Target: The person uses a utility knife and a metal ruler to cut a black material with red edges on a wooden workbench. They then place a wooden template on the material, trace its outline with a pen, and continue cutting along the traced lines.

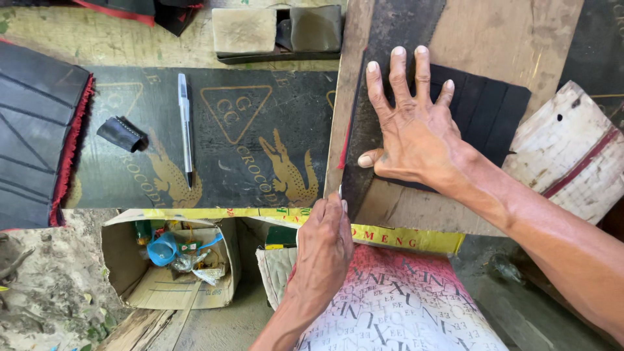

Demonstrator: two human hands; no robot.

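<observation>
— While the right hand (413, 127) lies flat with fingers spread on the black rubber sheet (484, 110), what does the left hand (323, 244) do?

— It is clenched at the near end of the wooden straightedge (344, 91); whatever it grips is hidden by the fingers.

— Where does the sheet sit?

— Just right of the straightedge, on a wooden board (507, 39), pinned under the open palm.

— And left of the straightedge?

— A pen (184, 127) and a small rubber scrap (122, 134) rest on a dark printed mat (260, 117). A cardboard box (170, 266) sits below the mat.
</observation>
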